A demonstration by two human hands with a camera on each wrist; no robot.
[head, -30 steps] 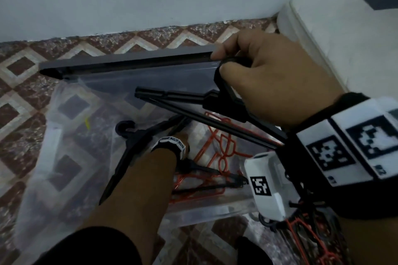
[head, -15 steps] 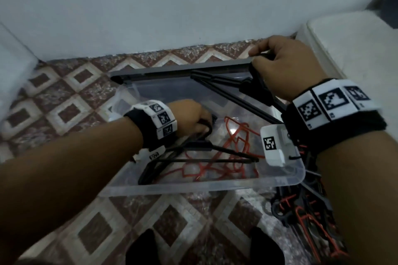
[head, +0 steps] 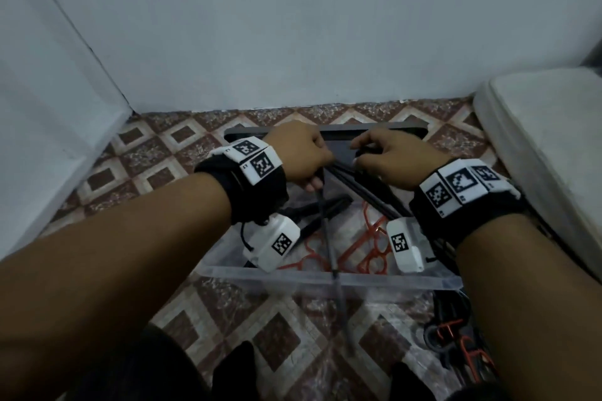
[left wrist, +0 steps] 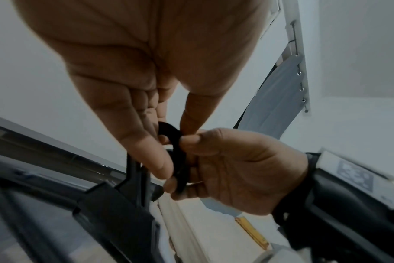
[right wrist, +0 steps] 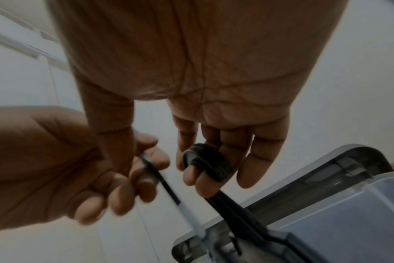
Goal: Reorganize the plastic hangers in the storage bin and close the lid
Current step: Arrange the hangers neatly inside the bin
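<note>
Here, head view: left hand [head: 301, 156] grips one black hanger [head: 329, 238], its long axis running toward the person across the storage bin [head: 325, 278]. Left-wrist view: hooks meet. Right-wrist view: right hand [right wrist: 214, 133] fingers [right wrist: 191, 175] clasp bundled hanger hooks [right wrist: 208, 164] above the bin.

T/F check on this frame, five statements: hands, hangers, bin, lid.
1. The right hand grips the hooks of black hangers. True.
2. The left hand is open and idle. False: its fingers are curled round a thin black hanger.
3. The clear storage bin holds red hangers. True.
4. The lid is closed over the bin. False: the bin is open, and the dark lid stands at its far side.
5. All hangers are inside the bin. False: a pile of black and red hangers lies on the floor to the bin's right.
</note>
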